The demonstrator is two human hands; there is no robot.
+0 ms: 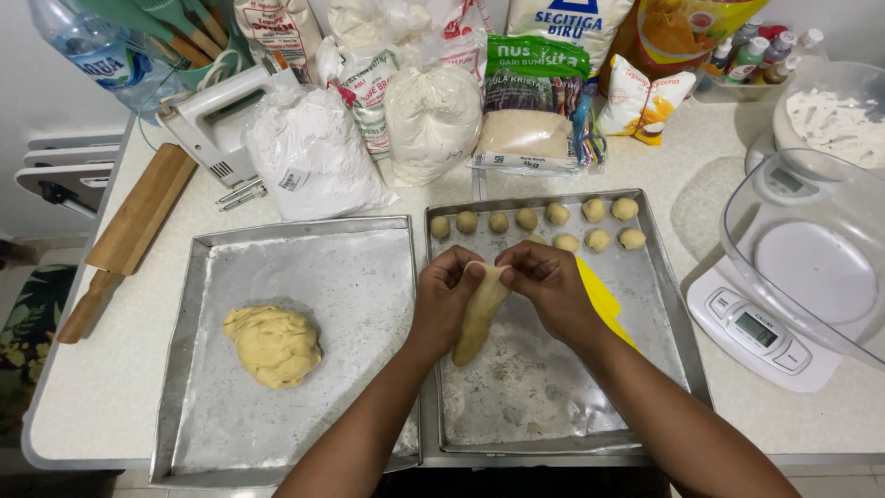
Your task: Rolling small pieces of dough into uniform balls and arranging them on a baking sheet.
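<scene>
While the pale speckled worktop point(129, 369) carries everything in sight, its middle is taken up by two square, flour-dusted metal baking trays set edge to edge: the left tray point(369, 277) bears a rough mound of yellow dough point(274, 345) towards its left side, and the right tray point(645, 304) bears two short rows of small dough balls point(558, 214) along its far edge. To the right stands a white digital kitchen scale point(756, 337) under a tipped clear plastic bowl point(811, 249), with a second clear bowl of white flour point(834, 120) behind it. Along the back lie bulging clear bags of white flour point(309, 152), a green-labelled bag of sugar point(527, 111) and a white hand mixer point(217, 120), and a long wooden rolling pin point(129, 235) rests at the left edge. Over the near-left part of the right tray, both hands hold an elongated roll of pale yellow dough point(479, 318) that hangs from their fingertips; the left hand point(442, 300) and the right hand point(553, 286) both pinch its upper end, fingers curled tight on it. A flat yellow plastic scraper point(599, 295), or so it seems, lies on the tray mostly hidden beneath the right hand.
</scene>
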